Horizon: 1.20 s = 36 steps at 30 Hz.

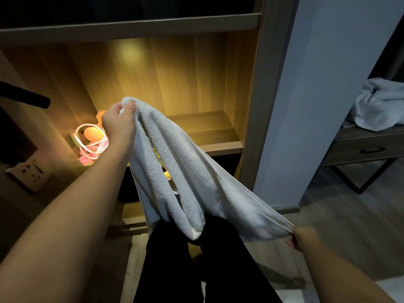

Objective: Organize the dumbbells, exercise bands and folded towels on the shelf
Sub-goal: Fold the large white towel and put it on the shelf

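Warm light fills a wooden shelf compartment, where pink and white exercise bands and what looks like an orange dumbbell lie bunched at its left end. In front of it a white towel hangs unfolded in the air, sagging between two hands: the left hand pinches one bunched end up by the shelf, and the right hand pinches the opposite end, low and to the right. Another towel lies crumpled on a side table at far right.

Nubby white terry-cloth towel, matt wood-grain shelf
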### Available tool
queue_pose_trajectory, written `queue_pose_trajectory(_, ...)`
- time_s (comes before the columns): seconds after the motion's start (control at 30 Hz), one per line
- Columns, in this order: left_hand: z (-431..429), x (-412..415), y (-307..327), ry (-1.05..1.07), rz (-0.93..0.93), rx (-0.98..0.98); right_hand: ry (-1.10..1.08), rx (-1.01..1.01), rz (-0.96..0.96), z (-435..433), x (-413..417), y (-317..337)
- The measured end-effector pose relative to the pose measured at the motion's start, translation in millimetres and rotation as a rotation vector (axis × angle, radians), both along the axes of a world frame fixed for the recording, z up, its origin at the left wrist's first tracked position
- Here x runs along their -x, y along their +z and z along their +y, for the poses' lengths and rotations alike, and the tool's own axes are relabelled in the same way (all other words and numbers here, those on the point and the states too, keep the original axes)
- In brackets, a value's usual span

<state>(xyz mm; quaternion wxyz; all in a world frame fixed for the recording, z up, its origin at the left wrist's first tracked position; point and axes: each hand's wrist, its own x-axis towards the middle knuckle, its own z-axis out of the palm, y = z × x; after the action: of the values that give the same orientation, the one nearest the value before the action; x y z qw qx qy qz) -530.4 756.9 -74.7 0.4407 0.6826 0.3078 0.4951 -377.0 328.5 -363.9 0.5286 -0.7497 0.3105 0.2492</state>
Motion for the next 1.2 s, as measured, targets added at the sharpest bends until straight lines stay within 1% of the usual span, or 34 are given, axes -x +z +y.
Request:
queue_pose_trajectory(0.07, 4, 3, -1, 0.026, 0.017, 0.017, 0.156, 0.096, -0.081, 0, -3, 2)
queue_pose_trajectory(0.17, 2, 6, -3, 0.049, 0.022, 0.03, 0.43, 0.347, -0.24, 0, 4, 6)
queue_pose_trajectory(0.27, 1, 7, -7, 0.058, 0.03, 0.025, 0.734, 0.578, -0.303, -5, 6, 5)
queue_pose_trajectory(0.3, 1, 8, -7, 0.062, 0.03, 0.031, 0.775, 0.642, -0.307, -7, 5, 4)
queue_pose_trajectory(0.4, -1, 10, -8, 0.06, 0.026, 0.031, 0.783, 0.774, -0.299, -11, 5, 5)
queue_pose_trajectory(0.57, -10, 8, -6, 0.013, 0.047, -0.02, 0.72, 0.761, -0.27, -8, 3, 11)
queue_pose_trajectory(0.63, -16, 6, -3, -0.031, 0.063, -0.065, 0.705, 0.723, -0.264, -2, 2, 16)
queue_pose_trajectory(0.7, -24, 2, 0, -0.105, 0.094, -0.161, 0.765, 0.666, -0.266, 13, 0, 29)
queue_pose_trajectory(0.73, -29, 0, 1, -0.15, 0.116, -0.208, 0.786, 0.593, -0.279, 26, -2, 38)
queue_pose_trajectory(0.8, -41, -4, 3, -0.243, 0.166, -0.295, 0.772, 0.345, -0.341, 58, -3, 59)
queue_pose_trajectory(0.87, -52, -7, 5, -0.344, 0.219, -0.363, 0.767, 0.132, -0.528, 95, 0, 95)
queue_pose_trajectory(0.93, -61, -7, 7, -0.466, 0.27, -0.427, 0.817, -0.079, -0.705, 131, 11, 143)
queue_pose_trajectory(1.03, -62, -1, 9, -0.611, 0.369, -0.53, 0.947, -0.406, -0.813, 169, 29, 216)
queue_pose_trajectory(1.13, -57, 8, 10, -0.723, 0.45, -0.55, 1.099, -0.556, -0.822, 188, 43, 262)
queue_pose_trajectory(1.2, -55, 13, 11, -0.748, 0.506, -0.581, 1.175, -0.548, -0.848, 195, 46, 274)
